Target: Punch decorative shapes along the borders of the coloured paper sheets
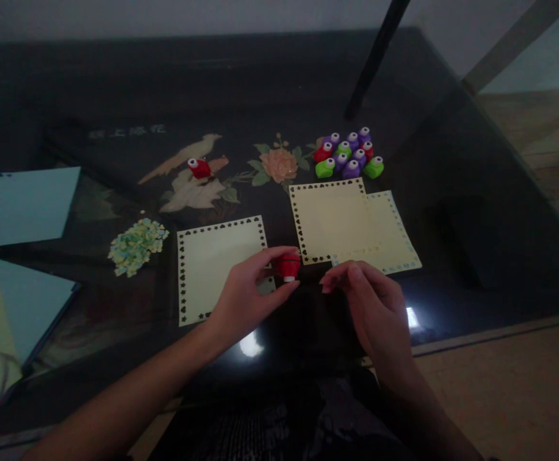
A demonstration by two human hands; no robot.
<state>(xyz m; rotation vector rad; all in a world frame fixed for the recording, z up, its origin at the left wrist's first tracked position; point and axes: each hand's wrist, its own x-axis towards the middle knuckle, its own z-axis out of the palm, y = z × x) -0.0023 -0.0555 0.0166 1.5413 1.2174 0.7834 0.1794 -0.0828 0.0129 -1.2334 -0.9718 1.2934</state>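
My left hand (253,282) holds a small red punch (289,266) between thumb and fingers, its white button facing down toward me. It is over the right edge of a pale yellow sheet (221,262) with star and heart holes along its edges. To the right, my right hand (372,298) has its fingers curled, thumb against the index finger; anything between them is too small to make out. Just beyond it lies a second punched yellow sheet (332,218), overlapping a third one (394,234) with holes that look bluish.
Several red, green and purple punches (351,168) cluster behind the sheets. Another red punch (199,168) sits on the bird picture. A pile of paper bits (137,246) lies left, with blue sheets (27,205) further left. A dark pole (375,61) stands behind.
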